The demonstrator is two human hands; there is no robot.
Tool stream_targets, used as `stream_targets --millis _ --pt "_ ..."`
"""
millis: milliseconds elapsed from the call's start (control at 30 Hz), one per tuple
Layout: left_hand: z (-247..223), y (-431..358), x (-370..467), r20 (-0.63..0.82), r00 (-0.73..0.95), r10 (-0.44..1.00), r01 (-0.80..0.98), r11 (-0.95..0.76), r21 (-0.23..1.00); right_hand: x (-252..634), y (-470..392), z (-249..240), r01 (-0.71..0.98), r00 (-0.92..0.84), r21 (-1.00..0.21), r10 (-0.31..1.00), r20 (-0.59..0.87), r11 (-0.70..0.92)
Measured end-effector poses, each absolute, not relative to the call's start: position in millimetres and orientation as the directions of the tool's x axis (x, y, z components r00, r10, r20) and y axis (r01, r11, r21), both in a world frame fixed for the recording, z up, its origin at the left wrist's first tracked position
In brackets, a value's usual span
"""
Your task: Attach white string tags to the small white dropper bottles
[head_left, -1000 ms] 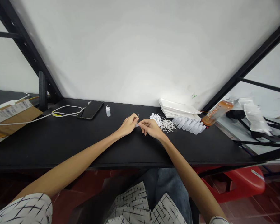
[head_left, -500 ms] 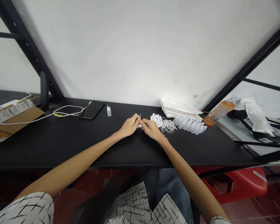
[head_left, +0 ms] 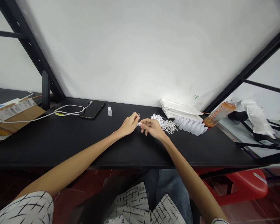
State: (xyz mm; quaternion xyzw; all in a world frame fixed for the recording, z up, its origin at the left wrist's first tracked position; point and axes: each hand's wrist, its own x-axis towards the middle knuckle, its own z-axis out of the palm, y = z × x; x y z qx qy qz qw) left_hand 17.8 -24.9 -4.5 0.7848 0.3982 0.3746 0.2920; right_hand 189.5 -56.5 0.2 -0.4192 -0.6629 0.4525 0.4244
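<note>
My left hand (head_left: pixel 130 123) is closed over a small white cap with cord (head_left: pixel 138 124), mostly hidden by the fingers. A short cord end sticks up above its fingertips. From the right, my right hand (head_left: pixel 152 127) pinches the white piece between thumb and forefinger, its other fingers loosely curled. Just beyond the right hand lies a pile of white caps (head_left: pixel 156 117) with a tangle of white cords (head_left: pixel 170 126). Several translucent small bottles (head_left: pixel 190 125) lie in a row farther right. One small capped bottle (head_left: pixel 109 110) with a cord loop stands on the left.
A black phone (head_left: pixel 92 109) and a white cable (head_left: pixel 70 112) lie left on the black table (head_left: pixel 84 149). Cardboard packaging (head_left: pixel 16 115) sits at far left. White sheets (head_left: pixel 179 109) are stacked by the wall, with an orange drink bottle (head_left: pixel 220 113) at right.
My right hand has shifted slightly right, its fingers loosening from a tight grip beside the left hand, and more of the white piece shows. The view has shifted slightly.
</note>
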Motion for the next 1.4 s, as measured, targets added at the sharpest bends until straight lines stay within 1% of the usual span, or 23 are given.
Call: stream_targets --millis 167,233,333,467,533,633,700,833,967,1067,1133,1267,1400 --pt "-4.3 -26.8 19.5 0.351 0.422 0.836 0.383 -0.516 0.767 190.8 -56.2 -0.9 0.315 -0.302 -0.917 0.942 0.146 0.243" --pt "-3.8 -26.2 19.8 0.337 0.421 0.842 0.382 -0.502 0.776 191.4 -55.5 -0.9 0.339 -0.288 -0.907 0.945 0.154 0.251" --pt "-3.5 -24.6 19.4 0.321 0.416 0.851 0.384 -0.485 0.786 192.0 -55.7 1.2 0.281 -0.283 -0.927 0.945 0.166 0.248" --pt "-4.4 -24.3 19.0 0.344 0.413 0.843 0.391 -0.505 0.770 191.8 -57.9 4.6 0.176 -0.320 -0.963 0.937 0.140 0.204" --pt "-4.6 -25.1 19.1 0.353 0.418 0.837 0.405 -0.520 0.752 191.9 -58.8 5.0 0.187 -0.332 -0.962 0.935 0.128 0.198" --pt "-2.9 -26.3 19.0 0.359 0.424 0.831 0.418 -0.531 0.737 192.7 -59.3 5.0 0.277 -0.341 -0.941 0.935 0.095 0.196" --pt "-0.5 -27.0 18.6 0.361 0.423 0.831 0.409 -0.531 0.742 193.2 -59.6 5.6 0.306 -0.320 -0.927 0.940 0.116 0.219" --pt "3.9 -28.3 17.5 0.348 0.416 0.840 0.402 -0.513 0.758 193.0 -60.7 7.9 0.276 -0.287 -0.922 0.939 0.192 0.273" --pt "3.5 -30.4 17.5 0.329 0.452 0.829 0.410 -0.520 0.749 191.7 -62.2 7.8 0.274 -0.344 -0.925 0.925 0.161 0.263" --pt "2.1 -31.8 18.6 0.346 0.466 0.814 0.414 -0.546 0.728 191.4 -61.7 5.3 0.286 -0.381 -0.927 0.917 0.122 0.242" --pt "1.2 -31.5 19.7 0.341 0.459 0.820 0.388 -0.531 0.754 192.0 -60.4 3.6 0.296 -0.386 -0.926 0.916 0.108 0.234" --pt "-1.3 -27.6 21.2 0.234 0.444 0.865 0.278 -0.382 0.882 194.6 -58.8 4.9 0.318 -0.349 -0.908 0.924 0.155 0.273" --pt "-2.5 -25.4 21.3 0.212 0.440 0.872 0.228 -0.337 0.913 196.3 -61.0 9.6 0.299 -0.340 -0.900 0.917 0.209 0.316"
